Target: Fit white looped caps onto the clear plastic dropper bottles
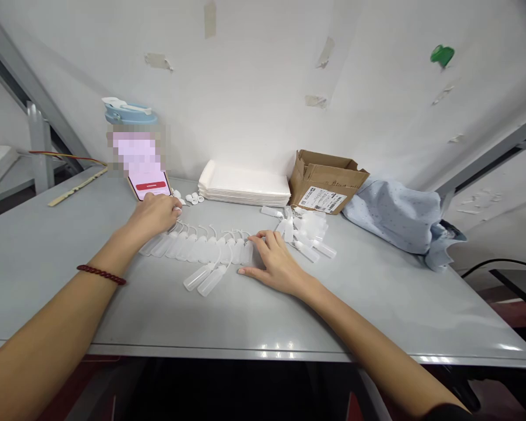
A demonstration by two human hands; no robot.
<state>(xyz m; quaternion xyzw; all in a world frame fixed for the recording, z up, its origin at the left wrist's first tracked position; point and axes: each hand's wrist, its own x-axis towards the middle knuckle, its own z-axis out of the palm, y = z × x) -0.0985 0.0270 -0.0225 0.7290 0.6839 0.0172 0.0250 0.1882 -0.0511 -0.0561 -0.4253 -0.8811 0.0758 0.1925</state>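
- Lying side by side on the grey bench (377, 310): a row of small translucent bottles (207, 251), thin tubes at their tops pointing toward the wall.
- Left hand (156, 211): fingers curled beyond the row's left end, beside the white caps (195, 199) and smartphone (149, 186); whether it grips anything cannot be told.
- Right hand (272, 257): open, thumb and fingers spread, fingertips at the row's right end.
- Two further bottles (211, 281): slanted on the near side of the row.
- Bottle pile (312, 225): right of the row, in front of the cardboard box (318, 175).
- White paper stack (245, 185): left of the box.
- Pale blue cloth (390, 213): bunched right of the box.
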